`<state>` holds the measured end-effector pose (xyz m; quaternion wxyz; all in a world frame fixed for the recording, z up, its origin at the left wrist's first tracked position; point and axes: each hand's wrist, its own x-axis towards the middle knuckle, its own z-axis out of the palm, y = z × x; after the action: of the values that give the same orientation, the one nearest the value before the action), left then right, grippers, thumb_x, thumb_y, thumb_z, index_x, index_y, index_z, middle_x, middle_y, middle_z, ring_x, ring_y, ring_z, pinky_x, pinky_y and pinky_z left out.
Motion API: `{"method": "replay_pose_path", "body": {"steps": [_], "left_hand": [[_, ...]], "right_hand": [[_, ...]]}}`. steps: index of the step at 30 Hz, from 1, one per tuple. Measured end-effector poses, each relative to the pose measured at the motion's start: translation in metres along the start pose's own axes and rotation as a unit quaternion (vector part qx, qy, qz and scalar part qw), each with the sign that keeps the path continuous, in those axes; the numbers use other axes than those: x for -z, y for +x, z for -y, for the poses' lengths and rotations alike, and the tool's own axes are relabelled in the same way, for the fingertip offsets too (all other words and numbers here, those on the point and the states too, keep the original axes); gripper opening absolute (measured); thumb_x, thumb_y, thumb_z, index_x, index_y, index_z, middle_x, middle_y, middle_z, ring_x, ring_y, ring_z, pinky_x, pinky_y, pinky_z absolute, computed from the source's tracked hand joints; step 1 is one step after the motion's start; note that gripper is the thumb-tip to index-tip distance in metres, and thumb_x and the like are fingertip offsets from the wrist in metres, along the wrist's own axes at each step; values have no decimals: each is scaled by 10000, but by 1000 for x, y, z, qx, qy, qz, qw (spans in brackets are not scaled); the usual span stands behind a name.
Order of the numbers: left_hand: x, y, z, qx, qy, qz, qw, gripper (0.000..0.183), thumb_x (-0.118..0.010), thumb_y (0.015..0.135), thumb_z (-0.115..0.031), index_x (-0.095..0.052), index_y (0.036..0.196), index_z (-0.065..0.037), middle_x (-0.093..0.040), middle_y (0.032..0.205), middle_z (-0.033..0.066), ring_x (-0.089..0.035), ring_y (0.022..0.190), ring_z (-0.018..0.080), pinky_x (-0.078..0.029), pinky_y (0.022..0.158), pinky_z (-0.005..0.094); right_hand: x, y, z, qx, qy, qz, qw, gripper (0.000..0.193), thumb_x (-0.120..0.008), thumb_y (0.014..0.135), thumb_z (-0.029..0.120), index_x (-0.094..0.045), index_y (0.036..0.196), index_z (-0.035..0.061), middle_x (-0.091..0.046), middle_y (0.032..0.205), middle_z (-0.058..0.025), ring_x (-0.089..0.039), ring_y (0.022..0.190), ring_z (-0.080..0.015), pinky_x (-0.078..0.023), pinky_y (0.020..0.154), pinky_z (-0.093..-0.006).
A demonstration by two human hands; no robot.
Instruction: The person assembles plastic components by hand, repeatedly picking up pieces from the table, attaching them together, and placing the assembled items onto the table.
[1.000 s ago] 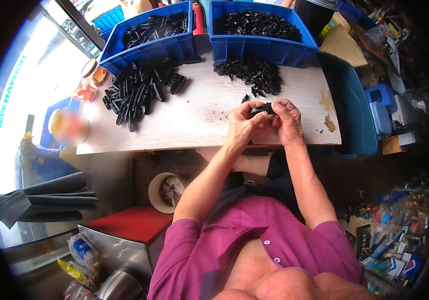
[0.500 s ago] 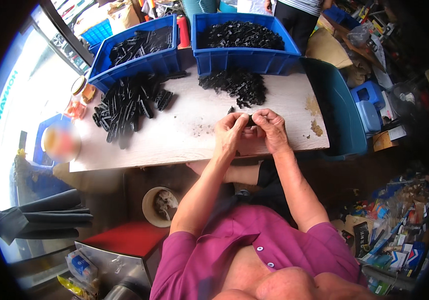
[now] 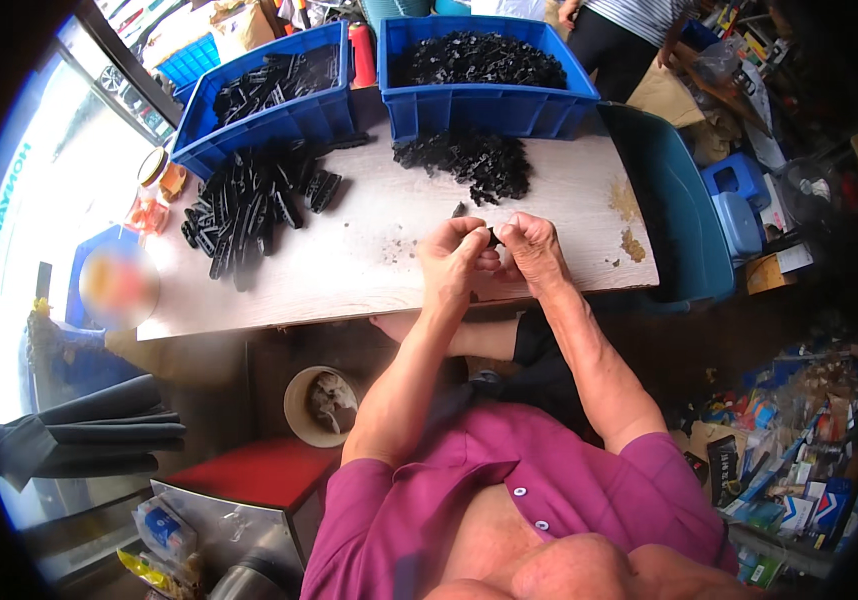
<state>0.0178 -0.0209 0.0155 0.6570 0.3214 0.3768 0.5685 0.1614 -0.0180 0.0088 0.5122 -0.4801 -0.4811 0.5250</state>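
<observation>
Above the front part of the table my left hand (image 3: 452, 252) and my right hand (image 3: 537, 252) are held close together. Between their fingertips is a small black plastic part (image 3: 493, 238), pinched from both sides. The fingers cover most of it, so its shape is unclear. Just beyond my left fingers, another small black piece (image 3: 460, 210) lies on the table. A heap of small black plastic pieces (image 3: 474, 165) spreads farther back. To the left, a pile of longer black plastic strips (image 3: 254, 210) rests on the tabletop.
Two blue bins stand at the back: the left bin (image 3: 259, 135) holds black strips, the right bin (image 3: 489, 115) small black pieces. A large teal tub (image 3: 684, 210) borders the pale table (image 3: 349, 285) on the right. Jars (image 3: 156, 170) sit at its left edge. Someone in a striped shirt (image 3: 639, 12) stands behind.
My fingers have shifted around the small black part, and less of it shows between them. The person at the back has moved further into view. The whole view has shifted slightly.
</observation>
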Motion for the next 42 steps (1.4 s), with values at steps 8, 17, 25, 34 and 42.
{"method": "replay_pose_path", "body": {"steps": [8, 17, 25, 34, 42], "left_hand": [[19, 4, 10, -73, 112, 10, 991, 190, -638, 911, -121, -627, 1036, 21, -653, 806, 63, -634, 684, 142, -530, 639, 264], [39, 57, -28, -395, 657, 72, 638, 308, -685, 721, -78, -690, 1024, -130, -648, 1074, 62, -552, 1043, 318, -462, 878, 420], [38, 54, -22, -439, 601, 3, 668, 356, -696, 736, -126, -635, 1080, -57, -636, 1053, 140, -544, 1050, 345, -430, 930, 438], [56, 40, -29, -319, 731, -22, 603, 259, -679, 797, -217, -661, 1033, -110, -647, 1000, 103, -565, 979, 314, -435, 812, 445], [43, 77, -28, -314, 721, -59, 615, 231, -692, 759, -199, -673, 972, -111, -642, 999, 112, -570, 963, 320, -452, 820, 434]], "right_hand": [[-5, -5, 8, 11, 91, -52, 994, 276, -627, 892, 227, -494, 689, 98, -434, 515, 19, -436, 419, -77, -524, 437, -306], [66, 5, 25, -56, 220, -266, 937, 415, -582, 866, 328, -436, 545, 109, -322, 387, -21, -440, 367, -188, -590, 581, -486], [106, 4, 36, -64, 166, -405, 897, 394, -667, 834, 398, -575, 977, 43, -367, 460, -37, -511, 482, -199, -602, 619, -499], [53, 4, 25, -79, 122, -236, 961, 229, -715, 831, 257, -589, 830, 67, -402, 438, 6, -511, 404, -128, -588, 470, -397], [30, 8, 20, -114, 105, -162, 975, 211, -720, 842, 244, -572, 815, 95, -432, 441, 9, -516, 390, -130, -573, 472, -399]]}}
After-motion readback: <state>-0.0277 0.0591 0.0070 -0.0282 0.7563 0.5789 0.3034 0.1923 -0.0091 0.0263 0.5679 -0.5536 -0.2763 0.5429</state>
